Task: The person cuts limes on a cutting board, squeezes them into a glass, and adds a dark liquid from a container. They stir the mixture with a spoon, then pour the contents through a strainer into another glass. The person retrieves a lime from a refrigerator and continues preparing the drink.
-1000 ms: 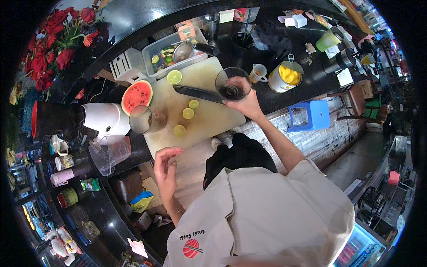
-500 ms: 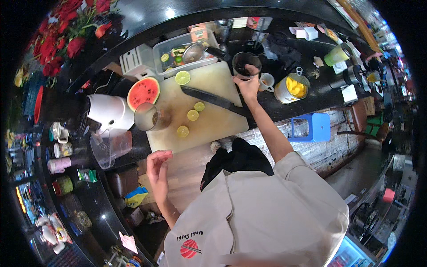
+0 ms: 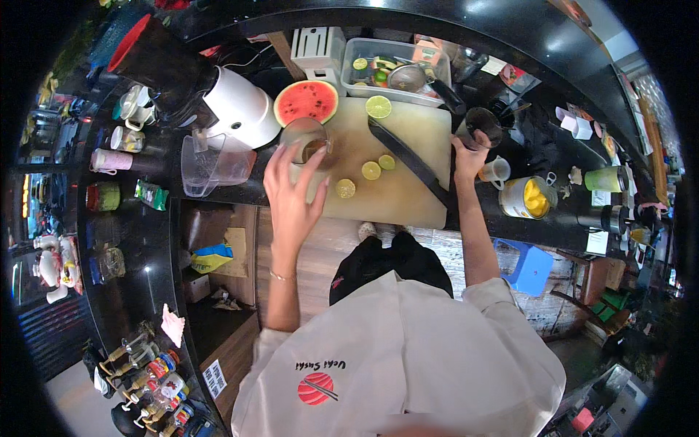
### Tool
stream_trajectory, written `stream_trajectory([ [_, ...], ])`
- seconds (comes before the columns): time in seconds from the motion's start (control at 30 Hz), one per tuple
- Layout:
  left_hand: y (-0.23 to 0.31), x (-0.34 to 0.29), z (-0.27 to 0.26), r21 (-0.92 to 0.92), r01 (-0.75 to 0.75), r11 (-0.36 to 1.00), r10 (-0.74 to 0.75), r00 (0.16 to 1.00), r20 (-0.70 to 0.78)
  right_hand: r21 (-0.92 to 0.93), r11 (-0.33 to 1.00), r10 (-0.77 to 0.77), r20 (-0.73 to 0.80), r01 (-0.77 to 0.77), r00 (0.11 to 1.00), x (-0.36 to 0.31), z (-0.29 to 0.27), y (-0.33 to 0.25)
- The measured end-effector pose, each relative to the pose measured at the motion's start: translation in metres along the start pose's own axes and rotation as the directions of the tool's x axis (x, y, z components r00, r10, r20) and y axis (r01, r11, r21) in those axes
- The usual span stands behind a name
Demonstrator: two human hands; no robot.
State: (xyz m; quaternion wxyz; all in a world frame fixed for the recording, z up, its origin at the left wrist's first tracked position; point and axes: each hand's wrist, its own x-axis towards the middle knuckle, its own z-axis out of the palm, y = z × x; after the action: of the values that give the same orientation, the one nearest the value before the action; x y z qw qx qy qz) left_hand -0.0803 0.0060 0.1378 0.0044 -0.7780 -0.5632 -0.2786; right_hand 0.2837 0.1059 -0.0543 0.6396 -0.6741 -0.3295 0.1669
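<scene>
My left hand (image 3: 291,186) reaches up with fingers spread at the near side of a clear glass (image 3: 300,131); whether the fingertips touch it I cannot tell. The glass stands at the left part of a pale cutting board (image 3: 426,131), with a little brownish content low inside. A dark cup (image 3: 483,125) is gripped in my right hand (image 3: 470,154), just past the board's right edge. On the board lie a black knife (image 3: 408,159), a lime half (image 3: 378,107) and several smaller cut lime pieces (image 3: 371,170). Half a watermelon (image 3: 306,102) rests behind the glass.
A clear tub (image 3: 397,93) with fruit and a strainer (image 3: 408,78) stands behind the board. Left are a white appliance base (image 3: 240,107) and a clear plastic container (image 3: 215,167). Right of the dark cup are a white mug (image 3: 496,170) and an open can of yellow fruit (image 3: 526,198).
My left hand has moved up and over the counter to the glass, fingers spreading. My right hand still holds the dark cup. The whole view has turned and shifted.
</scene>
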Motion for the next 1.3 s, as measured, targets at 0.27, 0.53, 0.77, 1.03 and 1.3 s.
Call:
stream_trajectory([
  [0.27, -0.02, 0.059, 0.023, 0.339, -0.563, 0.754, 0.44, 0.816, 0.375, -0.039, 0.999, -0.017, 0.034, 0.018, 0.999, 0.0, 0.002, 0.004],
  [0.53, -0.016, 0.074, 0.013, 0.108, -0.564, 0.819, 0.535, 0.817, 0.215, -0.043, 0.996, 0.082, 0.099, -0.079, 0.992, -0.001, -0.004, -0.006],
  [0.77, -0.023, 0.09, -0.005, -0.439, 0.062, 0.896, -0.065, 0.998, 0.008, -0.001, 0.999, 0.052, 0.235, -0.054, 0.971, -0.016, -0.022, -0.032],
  [1.03, -0.049, 0.066, 0.002, -0.747, 0.197, 0.635, -0.252, 0.967, 0.042, -0.135, 0.991, 0.032, 0.329, 0.014, 0.944, -0.104, -0.083, -0.117],
  [1.3, -0.051, 0.055, -0.003, -0.867, 0.264, 0.422, -0.241, 0.955, 0.174, -0.078, 0.994, -0.019, 0.592, 0.08, 0.806, -0.13, -0.06, -0.133],
])
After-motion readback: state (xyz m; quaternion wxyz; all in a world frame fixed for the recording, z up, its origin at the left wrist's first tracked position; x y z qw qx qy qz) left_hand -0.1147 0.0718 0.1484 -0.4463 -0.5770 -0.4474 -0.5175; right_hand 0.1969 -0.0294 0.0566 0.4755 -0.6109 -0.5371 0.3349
